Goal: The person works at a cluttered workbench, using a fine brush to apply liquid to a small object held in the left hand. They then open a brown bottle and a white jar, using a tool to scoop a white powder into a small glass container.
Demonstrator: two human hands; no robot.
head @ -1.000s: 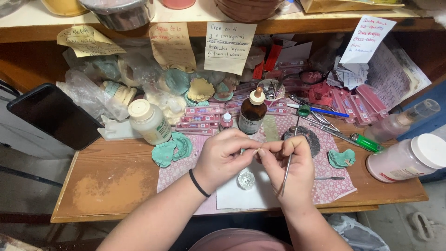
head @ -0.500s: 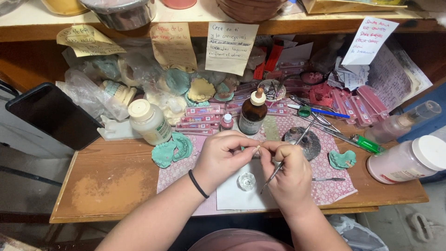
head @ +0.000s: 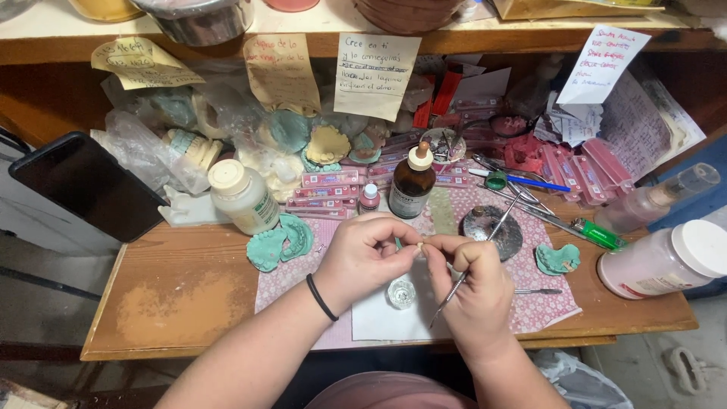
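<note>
Slim metal hand tool [head: 463,274] runs diagonally, upper tip toward the round grey dish [head: 492,232], lower tip toward the person. Right hand [head: 473,291] grips it mid-shaft, hiding that stretch. Left hand [head: 369,256] pinches a tiny pale piece [head: 421,245], too small to identify, above the small clear glass cup [head: 401,292].

Both hands meet fingertip to fingertip above the wooden bench [head: 174,303].

The left hand [head: 363,254] comes in from the lower left over the bench, forearm bare, a black band round the wrist, its thumb and forefinger pinched together toward the right. The right hand [head: 473,291] rises from the bench's near edge, knuckles up, fingers curled closed around a thin metal tool [head: 473,261], thumb and forefinger touching the left hand's fingertips.
</note>
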